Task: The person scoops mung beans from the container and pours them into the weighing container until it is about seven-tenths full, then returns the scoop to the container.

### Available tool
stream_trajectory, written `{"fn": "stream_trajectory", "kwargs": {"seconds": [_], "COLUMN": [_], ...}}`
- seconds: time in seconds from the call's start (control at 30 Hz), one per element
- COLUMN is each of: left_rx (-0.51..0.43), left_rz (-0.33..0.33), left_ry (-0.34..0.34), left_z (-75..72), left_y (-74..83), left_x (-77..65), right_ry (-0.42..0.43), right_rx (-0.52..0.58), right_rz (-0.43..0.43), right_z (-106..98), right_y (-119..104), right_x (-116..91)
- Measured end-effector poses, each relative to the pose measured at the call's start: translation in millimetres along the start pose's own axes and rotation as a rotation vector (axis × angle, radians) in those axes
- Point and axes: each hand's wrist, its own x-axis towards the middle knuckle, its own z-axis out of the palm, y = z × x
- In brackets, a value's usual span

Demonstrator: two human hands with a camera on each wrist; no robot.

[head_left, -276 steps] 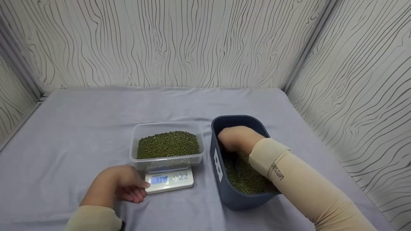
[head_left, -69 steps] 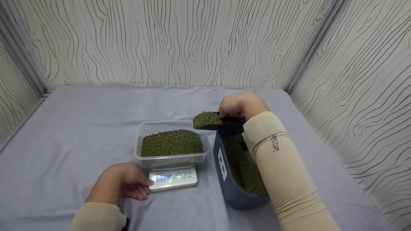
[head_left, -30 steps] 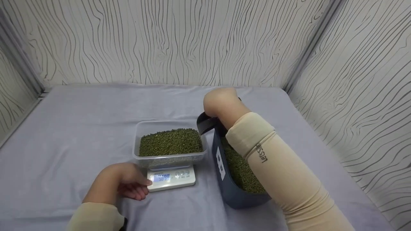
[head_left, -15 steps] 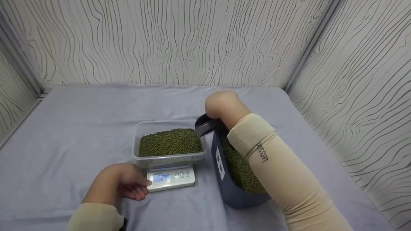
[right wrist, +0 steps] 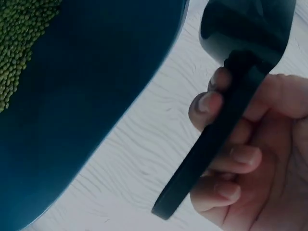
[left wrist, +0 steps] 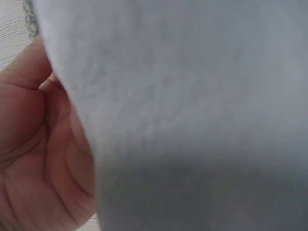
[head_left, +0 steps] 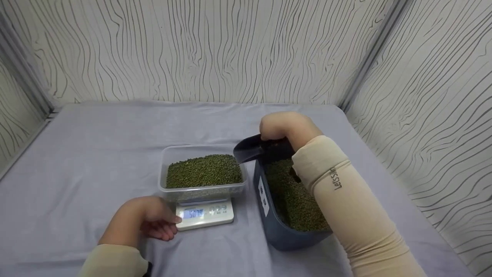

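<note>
My right hand grips the handle of a black scoop, fingers curled round it in the right wrist view. The scoop's mouth hangs over the right rim of a clear plastic container, and no beans show in it. Green mung beans are heaped in that container, which stands on a white digital scale. The lit display seems to read 507.8. At the scale's left corner my left hand rests, its thumb touching the edge and its other fingers loose beside it.
A tall dark blue bin with more mung beans stands right of the container, under my right forearm. Pale cloth covers the table. Patterned panels enclose the back and sides. Something grey and blurred fills most of the left wrist view.
My right hand has come up from the bin with a heaped scoop, tipped it over the container, then turned back rightward. The scoop's beans are gone and the scale's reading has risen.
</note>
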Motion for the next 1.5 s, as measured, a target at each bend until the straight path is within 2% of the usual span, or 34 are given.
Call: {"fn": "stream_trajectory", "kwargs": {"seconds": [0.1, 0.23, 0.33, 0.43, 0.57, 0.73, 0.9, 1.1, 1.2, 1.37, 1.5], "left_rx": [0.004, 0.008, 0.013, 0.013, 0.006, -0.012, -0.038, -0.040, -0.046, -0.058, -0.062], "left_rz": [-0.001, 0.010, 0.023, 0.036, 0.050, 0.082, 0.124, 0.103, 0.094, 0.087, 0.086], "left_ry": [0.006, 0.028, 0.052, 0.087, 0.119, 0.119, 0.140, 0.154, 0.160, 0.161, 0.158], "left_z": [0.8, 2.0, 2.7, 3.3, 3.7, 2.4, 1.0, 2.1, 3.0, 3.6, 3.4], "left_y": [0.7, 1.4, 2.1, 1.4, -2.2, -6.1, -9.1, -8.8, -7.8, -5.6, -3.6], "left_x": [-0.2, -1.6, -3.4, -5.5, -7.7, -7.6, -5.3, -1.3, -0.6, 0.5, 1.2], "right_ry": [-0.008, -0.017, -0.020, -0.006, 0.015, 0.030, 0.020, -0.033, -0.030, -0.022, -0.054], "right_rx": [-0.007, -0.016, -0.015, -0.059, -0.148, -0.269, -0.338, -0.404, -0.400, -0.364, -0.387], "right_rz": [-0.023, -0.009, 0.041, 0.090, 0.143, 0.215, 0.308, 0.426, 0.465, 0.435, 0.343], "right_z": [-0.9, -1.5, -0.3, 2.9, 9.5, 19.8, 31.3, 45.1, 51.6, 62.8, 70.9], "right_y": [12.5, 27.6, 37.0, 42.6, 43.1, 38.2, 33.5, 34.9, 37.7, 44.2, 47.3], "right_x": [-4.4, -11.3, -16.1, -19.1, -19.2, -15.0, -8.1, 5.8, 9.8, 10.9, 11.8]}}
